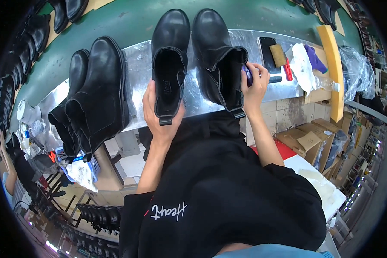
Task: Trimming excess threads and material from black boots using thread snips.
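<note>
Two black ankle boots stand side by side on the metal plate (139, 60) before me, toes pointing away. My left hand (162, 114) is wrapped round the heel of the left boot (171, 36), thumb and fingers on either side. The other boot (208, 34) leans a little, its shaft opening turned to the right. Beside that shaft, my right hand (256, 81) is closed on a small purple object (247, 75), pressed against the boot's side. Fingers hide much of the object, so its kind is unclear.
Another pair of black boots (101, 81) stands at the left edge. To the right lie a phone (267, 49), a tan block (277, 56), a red-handled tool (287, 71), a white cloth (302, 69), a purple cloth (316, 59), a plastic bottle (327, 83) and a yellow foam strip (331, 73).
</note>
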